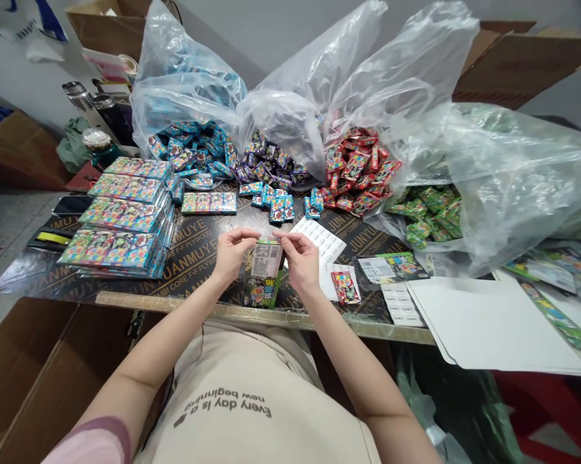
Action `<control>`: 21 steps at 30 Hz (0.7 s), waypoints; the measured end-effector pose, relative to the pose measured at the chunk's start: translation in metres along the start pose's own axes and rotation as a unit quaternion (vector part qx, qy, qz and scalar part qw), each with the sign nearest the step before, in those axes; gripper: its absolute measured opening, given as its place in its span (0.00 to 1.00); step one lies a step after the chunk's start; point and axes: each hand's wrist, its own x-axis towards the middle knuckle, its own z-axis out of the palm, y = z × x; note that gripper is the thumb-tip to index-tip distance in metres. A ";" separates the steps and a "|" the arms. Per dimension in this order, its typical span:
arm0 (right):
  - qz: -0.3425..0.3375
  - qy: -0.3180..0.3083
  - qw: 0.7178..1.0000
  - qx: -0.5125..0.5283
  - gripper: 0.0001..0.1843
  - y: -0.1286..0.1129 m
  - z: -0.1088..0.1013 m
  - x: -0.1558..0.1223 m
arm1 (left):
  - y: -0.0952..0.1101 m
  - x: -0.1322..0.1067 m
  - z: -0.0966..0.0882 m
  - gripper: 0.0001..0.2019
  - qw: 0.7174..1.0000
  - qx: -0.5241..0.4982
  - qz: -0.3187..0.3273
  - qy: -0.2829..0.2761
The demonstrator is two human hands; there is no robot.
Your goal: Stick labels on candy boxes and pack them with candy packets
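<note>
My left hand (233, 255) and my right hand (300, 258) are closed in pinches at the two top corners of a flat printed carton (261, 293). It is black and green with a pale text panel and lies near the table's front edge. Whether it is cardboard or a filmed pack is hard to tell. Beyond my hands sit small blue boxes (281, 207) in loose groups. A sheet of white stickers (322, 240) reaches behind my right hand. To its right lie a small red packet (345, 286) and another printed flat carton (394, 266).
Stacked wrapped packs (111, 248) stand at the left, near a single row pack (209, 203). Clear bags at the back spill blue boxes (198, 148), purple boxes (265, 158), red boxes (360, 167) and green packets (433, 209). White sheets (493, 322) overhang the right front edge.
</note>
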 end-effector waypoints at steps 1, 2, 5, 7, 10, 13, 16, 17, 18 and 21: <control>-0.036 0.007 0.999 -0.026 0.07 0.002 -0.002 -0.002 | 0.003 0.000 -0.002 0.03 0.998 0.044 0.037 -0.014; -0.062 0.012 0.997 -0.046 0.07 0.004 -0.003 -0.004 | 0.006 0.000 -0.004 0.04 0.994 0.081 0.058 -0.032; -0.077 0.012 0.993 -0.085 0.08 0.003 -0.006 -0.007 | 0.011 0.004 -0.009 0.08 0.986 0.144 0.051 -0.068; -0.058 0.007 0.993 -0.101 0.09 -0.003 -0.007 -0.005 | 0.014 0.011 -0.012 0.09 0.984 0.152 0.025 -0.087; -0.029 -0.027 0.992 -0.118 0.10 -0.013 -0.007 0.000 | 0.018 0.019 -0.013 0.10 0.978 0.170 0.011 -0.121; -0.031 -0.062 0.988 -0.140 0.11 -0.021 -0.007 0.004 | 0.024 0.020 -0.012 0.06 0.962 0.226 0.045 -0.147; -0.038 -0.084 0.983 -0.157 0.10 -0.025 -0.010 0.005 | 0.029 0.015 -0.012 0.04 0.942 0.274 0.094 -0.172; -0.041 -0.091 0.982 -0.162 0.09 -0.026 -0.011 0.004 | 0.030 0.014 -0.013 0.04 0.934 0.284 0.113 -0.183; -0.046 -0.095 0.980 -0.167 0.08 -0.026 -0.012 0.003 | 0.031 0.012 -0.013 0.04 0.927 0.293 0.133 -0.194; -0.080 -0.084 0.978 -0.176 0.06 -0.026 -0.015 -0.005 | 0.032 0.010 -0.015 0.05 0.911 0.309 0.170 -0.214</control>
